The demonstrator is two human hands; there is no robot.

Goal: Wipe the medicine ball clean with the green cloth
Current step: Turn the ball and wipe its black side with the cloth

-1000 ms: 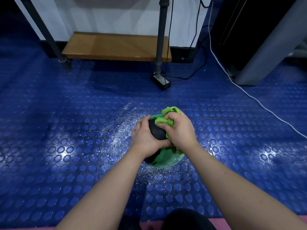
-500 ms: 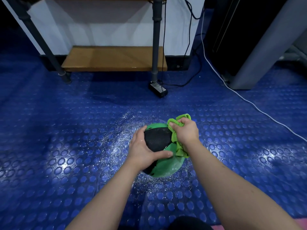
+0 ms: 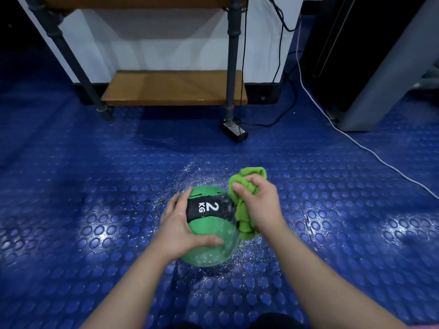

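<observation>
Hundreds of raised round studs cover the glossy blue rubber floor [image 3: 71, 186], and it fills nearly the whole view, catching the light in bright patches. At the back stands a rack [image 3: 231, 67] of dark tubular metal posts, carrying a flat wooden shelf board [image 3: 173, 87] low to the ground. Off to the right, a smooth grey panel [image 3: 380, 79] leans up and out of the picture. Now to the centre: the medicine ball [image 3: 211, 256] sits on the floor right in front of the person, round, matt green, its lower surface dusted pale. A black band [image 3: 209, 207] wraps it, printed 2 KG in white. The left hand [image 3: 180, 229] cups the ball's left side, fingers curved over the band, thumb laid across the green front. The right hand [image 3: 259, 205] clutches the green cloth [image 3: 244, 224], soft and bunched into folds, which touches the ball's right side. A thin white cable [image 3: 370, 150] snakes over the floor at right. A small black box [image 3: 235, 131] sits at a rack post's foot. Fine white speckles [image 3: 190, 172] scatter across the studs around the ball.
</observation>
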